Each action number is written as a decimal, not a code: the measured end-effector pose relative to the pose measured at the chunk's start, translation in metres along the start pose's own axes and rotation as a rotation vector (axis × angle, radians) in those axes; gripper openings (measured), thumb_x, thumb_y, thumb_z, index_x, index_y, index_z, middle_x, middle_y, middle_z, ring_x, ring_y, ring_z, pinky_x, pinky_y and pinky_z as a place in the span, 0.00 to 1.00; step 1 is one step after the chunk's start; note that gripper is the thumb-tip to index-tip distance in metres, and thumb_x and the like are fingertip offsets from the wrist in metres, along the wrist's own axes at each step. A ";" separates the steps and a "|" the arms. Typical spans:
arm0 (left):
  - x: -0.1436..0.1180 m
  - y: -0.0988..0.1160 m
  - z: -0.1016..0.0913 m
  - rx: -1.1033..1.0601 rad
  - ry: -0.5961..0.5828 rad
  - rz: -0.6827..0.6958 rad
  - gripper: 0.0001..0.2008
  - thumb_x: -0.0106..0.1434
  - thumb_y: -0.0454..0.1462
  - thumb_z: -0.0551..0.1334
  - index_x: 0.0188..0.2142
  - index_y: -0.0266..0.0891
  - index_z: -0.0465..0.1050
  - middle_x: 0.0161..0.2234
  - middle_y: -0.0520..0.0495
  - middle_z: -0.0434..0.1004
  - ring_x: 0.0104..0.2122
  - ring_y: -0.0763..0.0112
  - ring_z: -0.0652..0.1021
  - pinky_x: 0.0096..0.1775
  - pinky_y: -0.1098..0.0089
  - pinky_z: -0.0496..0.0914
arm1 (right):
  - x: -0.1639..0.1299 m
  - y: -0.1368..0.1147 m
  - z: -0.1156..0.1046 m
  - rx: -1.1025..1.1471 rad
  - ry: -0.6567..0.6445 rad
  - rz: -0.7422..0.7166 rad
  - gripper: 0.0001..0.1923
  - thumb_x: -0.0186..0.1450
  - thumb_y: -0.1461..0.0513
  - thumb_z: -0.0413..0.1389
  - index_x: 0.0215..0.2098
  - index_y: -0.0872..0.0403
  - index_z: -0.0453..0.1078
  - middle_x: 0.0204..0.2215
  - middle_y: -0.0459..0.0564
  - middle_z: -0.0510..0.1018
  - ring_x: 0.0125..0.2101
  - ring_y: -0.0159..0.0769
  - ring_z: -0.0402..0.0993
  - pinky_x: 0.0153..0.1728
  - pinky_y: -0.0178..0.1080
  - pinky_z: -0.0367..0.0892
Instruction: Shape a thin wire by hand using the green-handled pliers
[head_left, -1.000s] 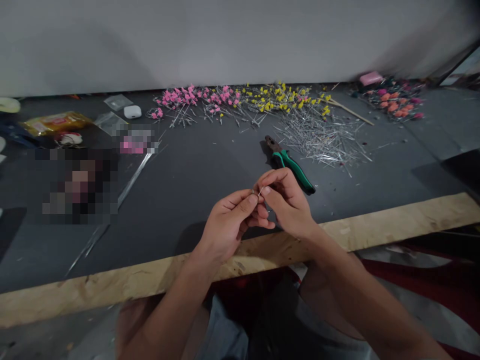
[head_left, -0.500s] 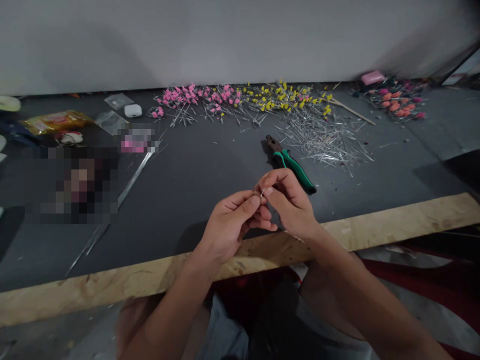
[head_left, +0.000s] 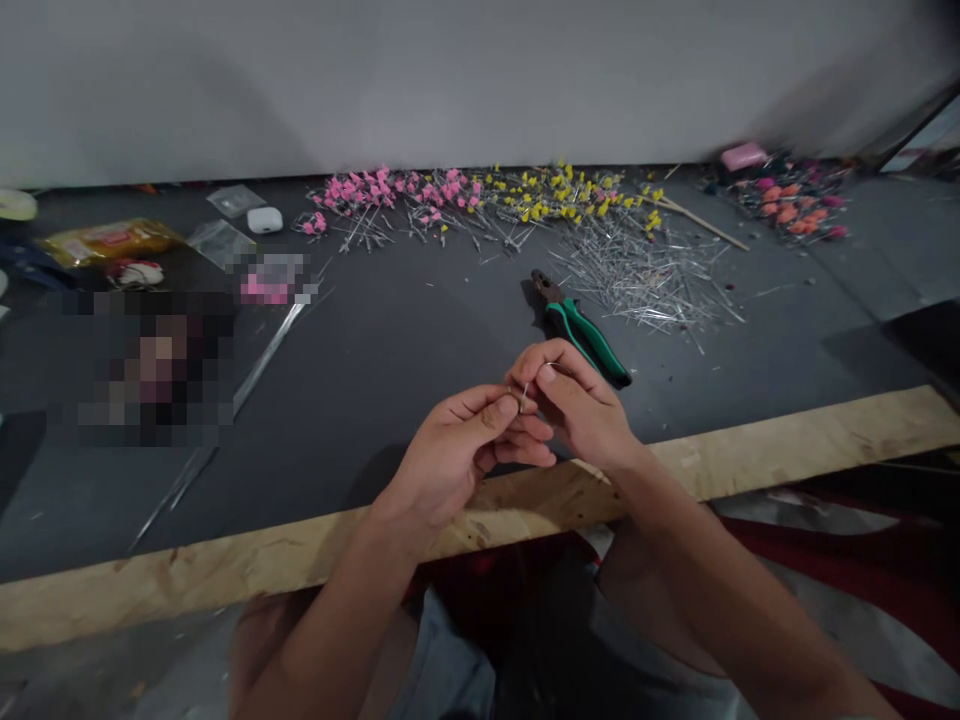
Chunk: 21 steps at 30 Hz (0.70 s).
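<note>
My left hand (head_left: 466, 437) is closed, its thumb and forefinger pinching a thin silvery wire (head_left: 524, 396) whose short end sticks up between the hands. My right hand (head_left: 583, 405) is closed too, thumb against forefinger, and a thin bit of wire shows above its thumb tip. Whether both hands grip one bent piece I cannot tell; much of it is hidden by fingers. Just beyond my right hand lie pliers (head_left: 589, 335) with green and black handles. Behind them spreads a loose heap of cut wire pieces (head_left: 652, 280).
Along the wall lie pink-tipped wire stems (head_left: 367, 190) and yellow-tipped ones (head_left: 555, 195). A wooden stick (head_left: 705, 222) and orange-tipped stems (head_left: 791, 212) are at right. Long wires (head_left: 262, 370), a white case (head_left: 265, 220) and a yellow packet (head_left: 112, 243) lie left. A wooden edge (head_left: 300, 560) runs in front.
My right thumb has drawn back slightly up and to the right, away from the left fingertips. More of the wire's end shows between the hands.
</note>
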<state>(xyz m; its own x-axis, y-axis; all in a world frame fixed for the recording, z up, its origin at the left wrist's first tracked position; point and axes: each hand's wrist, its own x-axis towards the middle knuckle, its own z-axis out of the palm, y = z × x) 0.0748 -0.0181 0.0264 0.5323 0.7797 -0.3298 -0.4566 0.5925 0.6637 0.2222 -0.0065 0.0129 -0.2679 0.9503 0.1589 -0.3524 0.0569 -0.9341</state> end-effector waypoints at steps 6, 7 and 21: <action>0.001 -0.002 -0.006 -0.054 -0.107 -0.082 0.10 0.55 0.40 0.67 0.32 0.35 0.74 0.26 0.49 0.80 0.25 0.69 0.80 0.31 0.73 0.75 | -0.001 -0.005 0.001 0.014 -0.060 0.048 0.06 0.67 0.61 0.50 0.34 0.51 0.67 0.27 0.42 0.67 0.26 0.25 0.63 0.28 0.30 0.63; 0.001 -0.002 -0.007 -0.055 -0.112 -0.091 0.10 0.55 0.40 0.67 0.32 0.35 0.74 0.26 0.49 0.80 0.25 0.69 0.80 0.30 0.74 0.75 | -0.002 -0.006 0.001 0.019 -0.074 0.057 0.06 0.67 0.61 0.50 0.34 0.51 0.67 0.27 0.42 0.66 0.26 0.26 0.63 0.28 0.30 0.63; -0.003 0.003 -0.002 -0.007 -0.103 -0.107 0.10 0.53 0.40 0.69 0.29 0.34 0.74 0.24 0.48 0.80 0.24 0.68 0.80 0.28 0.76 0.75 | -0.005 -0.009 0.003 -0.036 -0.068 0.052 0.03 0.68 0.61 0.49 0.37 0.49 0.64 0.27 0.41 0.66 0.27 0.25 0.65 0.30 0.30 0.64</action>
<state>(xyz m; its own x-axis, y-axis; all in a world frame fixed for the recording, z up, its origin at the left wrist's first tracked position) 0.0706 -0.0181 0.0282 0.6486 0.6869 -0.3278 -0.3977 0.6730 0.6236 0.2237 -0.0130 0.0212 -0.3459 0.9292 0.1306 -0.3040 0.0207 -0.9524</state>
